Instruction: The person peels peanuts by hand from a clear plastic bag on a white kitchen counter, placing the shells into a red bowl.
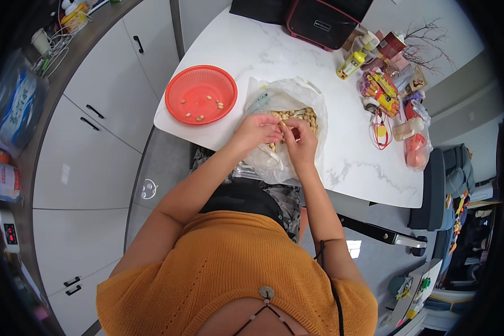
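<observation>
A white plastic bag (263,162) lies open at the table's near edge, with many small tan nuts (305,115), seemingly in their shells, inside. Above the bag's mouth my hands meet fingertip to fingertip. A small brown nut (282,126) sits pinched between them. My left hand (256,130) comes in from the left, its fingers bent toward the nut. From the other side my right hand (301,144) grips it with thumb and forefinger. To the left stands a round red plastic basket (176,92) with several pale nuts (220,105) scattered on its bottom.
The white marble-patterned table (369,168) has a curved left end. At its back stands a black and red box-shaped appliance (319,25). Along the right lie a yellow-green bottle (351,63), snack packets (382,89), and a clear bag with reddish contents (417,148).
</observation>
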`<action>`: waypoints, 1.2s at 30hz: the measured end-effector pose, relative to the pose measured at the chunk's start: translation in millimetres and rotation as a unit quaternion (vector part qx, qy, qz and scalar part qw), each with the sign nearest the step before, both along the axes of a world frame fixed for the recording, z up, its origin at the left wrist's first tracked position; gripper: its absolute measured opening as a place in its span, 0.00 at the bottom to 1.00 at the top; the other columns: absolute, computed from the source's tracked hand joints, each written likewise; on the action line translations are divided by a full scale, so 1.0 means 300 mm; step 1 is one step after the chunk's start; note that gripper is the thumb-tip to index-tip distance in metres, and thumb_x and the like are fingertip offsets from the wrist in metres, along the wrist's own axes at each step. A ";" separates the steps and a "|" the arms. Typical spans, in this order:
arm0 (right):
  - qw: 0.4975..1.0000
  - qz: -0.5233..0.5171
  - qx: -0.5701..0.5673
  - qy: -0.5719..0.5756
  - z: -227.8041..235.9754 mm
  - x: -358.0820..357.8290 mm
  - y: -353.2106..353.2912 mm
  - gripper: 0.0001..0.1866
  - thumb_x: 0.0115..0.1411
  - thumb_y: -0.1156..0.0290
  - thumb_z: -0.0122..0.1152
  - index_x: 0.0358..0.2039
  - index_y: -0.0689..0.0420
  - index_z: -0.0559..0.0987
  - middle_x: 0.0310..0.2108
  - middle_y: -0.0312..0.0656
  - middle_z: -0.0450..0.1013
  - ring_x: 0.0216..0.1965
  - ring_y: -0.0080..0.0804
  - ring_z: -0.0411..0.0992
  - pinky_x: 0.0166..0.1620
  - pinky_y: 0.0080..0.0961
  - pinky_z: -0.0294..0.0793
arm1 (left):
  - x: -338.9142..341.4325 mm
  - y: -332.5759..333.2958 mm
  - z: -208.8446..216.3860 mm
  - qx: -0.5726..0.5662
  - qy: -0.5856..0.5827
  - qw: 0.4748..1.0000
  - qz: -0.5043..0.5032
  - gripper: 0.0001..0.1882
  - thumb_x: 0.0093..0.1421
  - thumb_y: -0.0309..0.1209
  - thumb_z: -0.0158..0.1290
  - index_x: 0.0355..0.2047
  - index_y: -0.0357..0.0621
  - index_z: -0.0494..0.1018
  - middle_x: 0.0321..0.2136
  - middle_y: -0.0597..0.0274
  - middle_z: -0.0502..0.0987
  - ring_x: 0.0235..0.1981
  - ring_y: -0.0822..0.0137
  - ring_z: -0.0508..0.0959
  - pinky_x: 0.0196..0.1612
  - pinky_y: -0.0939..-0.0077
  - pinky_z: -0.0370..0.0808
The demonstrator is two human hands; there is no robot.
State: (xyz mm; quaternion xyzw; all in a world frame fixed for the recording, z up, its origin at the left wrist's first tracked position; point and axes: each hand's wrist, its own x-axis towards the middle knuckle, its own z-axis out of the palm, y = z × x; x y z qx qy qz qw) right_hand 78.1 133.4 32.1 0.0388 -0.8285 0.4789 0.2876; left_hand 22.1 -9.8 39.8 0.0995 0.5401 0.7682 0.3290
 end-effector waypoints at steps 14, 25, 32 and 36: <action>0.996 0.018 0.082 0.022 0.016 0.010 -0.004 0.07 0.48 0.79 0.62 0.30 0.59 0.78 0.31 0.42 0.73 0.30 0.31 0.73 0.29 0.21 0.72 | 0.000 -0.007 -0.026 0.035 -0.079 0.996 0.037 0.13 0.60 0.20 0.43 0.45 0.28 0.66 0.40 0.51 0.72 0.40 0.64 0.75 0.46 0.74 0.75; 0.999 0.007 0.032 -0.014 0.007 0.020 -0.007 0.06 0.50 0.78 0.60 0.31 0.59 0.77 0.30 0.40 0.73 0.23 0.27 0.70 0.26 0.19 0.69 | 0.002 0.000 -0.034 0.015 -0.029 0.999 0.040 0.13 0.57 0.19 0.47 0.44 0.32 0.68 0.39 0.55 0.73 0.39 0.68 0.76 0.45 0.78 0.75; 1.000 -0.011 0.017 -0.023 -0.012 0.027 -0.001 0.05 0.50 0.78 0.60 0.30 0.59 0.76 0.28 0.39 0.73 0.20 0.25 0.68 0.25 0.19 0.67 | 0.008 0.005 -0.022 0.005 -0.023 0.999 0.046 0.13 0.56 0.18 0.48 0.43 0.32 0.69 0.37 0.56 0.74 0.38 0.68 0.76 0.43 0.78 0.75; 0.999 -0.009 0.027 -0.019 -0.002 0.027 -0.017 0.05 0.50 0.77 0.60 0.30 0.58 0.77 0.28 0.39 0.73 0.20 0.24 0.68 0.25 0.18 0.67 | 0.004 -0.001 -0.034 0.013 -0.023 0.998 0.049 0.12 0.56 0.18 0.48 0.42 0.31 0.69 0.37 0.56 0.74 0.37 0.69 0.76 0.42 0.79 0.76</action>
